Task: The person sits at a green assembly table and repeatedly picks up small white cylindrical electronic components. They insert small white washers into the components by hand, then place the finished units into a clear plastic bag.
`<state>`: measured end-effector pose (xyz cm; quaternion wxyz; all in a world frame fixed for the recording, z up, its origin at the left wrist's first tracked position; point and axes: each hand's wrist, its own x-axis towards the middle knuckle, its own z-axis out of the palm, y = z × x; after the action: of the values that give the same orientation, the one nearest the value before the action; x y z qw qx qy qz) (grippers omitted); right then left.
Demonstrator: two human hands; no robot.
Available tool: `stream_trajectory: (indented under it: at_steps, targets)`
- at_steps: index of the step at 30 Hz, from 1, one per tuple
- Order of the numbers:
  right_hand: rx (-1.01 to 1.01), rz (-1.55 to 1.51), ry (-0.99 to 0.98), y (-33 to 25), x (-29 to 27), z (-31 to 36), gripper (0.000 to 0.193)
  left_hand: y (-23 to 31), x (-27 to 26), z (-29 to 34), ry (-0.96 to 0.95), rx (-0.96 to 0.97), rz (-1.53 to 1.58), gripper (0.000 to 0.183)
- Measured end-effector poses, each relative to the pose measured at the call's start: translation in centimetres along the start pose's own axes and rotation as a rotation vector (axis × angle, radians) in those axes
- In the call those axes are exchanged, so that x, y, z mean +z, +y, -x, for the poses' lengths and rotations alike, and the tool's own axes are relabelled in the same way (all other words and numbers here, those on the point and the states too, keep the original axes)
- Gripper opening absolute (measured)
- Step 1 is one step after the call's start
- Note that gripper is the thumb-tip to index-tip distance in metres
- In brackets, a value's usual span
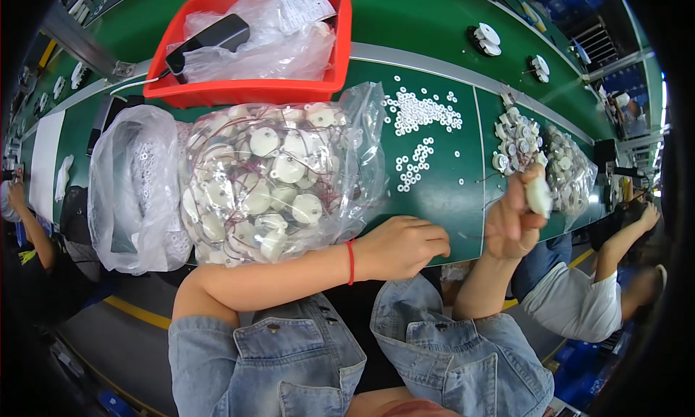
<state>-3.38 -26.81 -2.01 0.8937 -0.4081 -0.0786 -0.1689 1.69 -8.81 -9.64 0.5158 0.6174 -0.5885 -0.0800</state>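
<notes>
My right hand is raised over the table's near edge and grips a white round plastic part between thumb and fingers, slightly blurred. My left hand, with a red cord at the wrist, rests at the table edge with its fingers curled in; whatever they may hold is hidden. Just beyond it, small white rings lie scattered on the green table. To the left, a clear bag is full of white round parts with dark red wires. A pile of similar wired parts lies beyond my right hand.
A red bin holding plastic bags and a black device stands at the far left. Another clear bag contains white rings. At right sits a bag of parts. A raised green conveyor runs behind; other people work on both sides.
</notes>
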Motion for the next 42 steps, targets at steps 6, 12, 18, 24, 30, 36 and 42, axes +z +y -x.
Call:
stream_trajectory:
  at_steps: [6,12,18,24,30,36,42]
  targets:
    - [0.35,0.333,-0.05,-2.3,-0.7,2.0,0.04,-0.1,0.1,-0.3,0.065,-0.071,0.001,0.015]
    - [0.274,0.82,0.177,2.1,-0.8,3.3,0.028,0.5,-0.3,-0.8,0.106,-0.186,0.09,0.013]
    - [0.266,0.771,0.212,3.5,-1.5,2.9,0.021,0.5,-0.6,-0.6,0.019,-0.106,0.023,0.012]
    - [0.24,0.791,0.245,4.0,-2.2,1.8,0.018,0.1,0.0,-0.3,-0.032,-0.066,0.006,0.013]
    - [0.104,1.156,0.174,4.7,-2.9,0.8,0.015,-0.2,0.4,0.2,-0.06,-0.048,-0.004,0.015]
    - [0.095,1.731,-0.065,4.7,-3.0,0.9,0.024,-0.1,0.3,0.2,-0.109,-0.045,-0.022,0.017]
    - [0.222,1.731,-0.193,4.0,-2.4,1.1,0.032,-0.2,0.7,0.5,-0.138,-0.045,-0.045,0.017]
